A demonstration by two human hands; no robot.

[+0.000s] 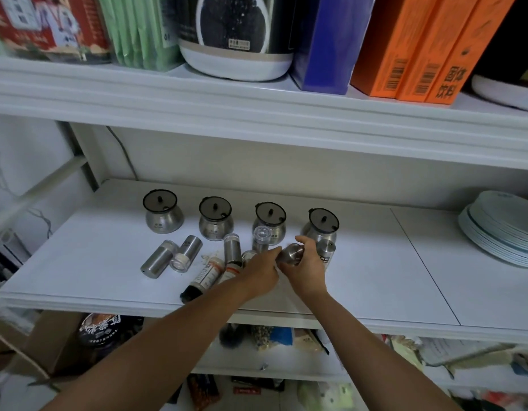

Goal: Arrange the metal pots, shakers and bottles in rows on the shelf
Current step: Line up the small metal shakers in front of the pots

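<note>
White shelf (360,277) carries four lidded pots (163,216), stacked plates (502,232), perhaps crumbs (206,258)

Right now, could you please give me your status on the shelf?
Right hand grips a metal shaker; left hand at its end, grip unclear. Four pots in back row. Other shakers, bottles lying loose.

Stack of plates (499,232) cut by the right edge, orange boxes (411,46) cropped at the top, shaker (290,253) half covered by the right hand (305,269), bottles (208,274) partly under the left hand (261,272), lower-shelf clutter (286,339) blurred
</note>
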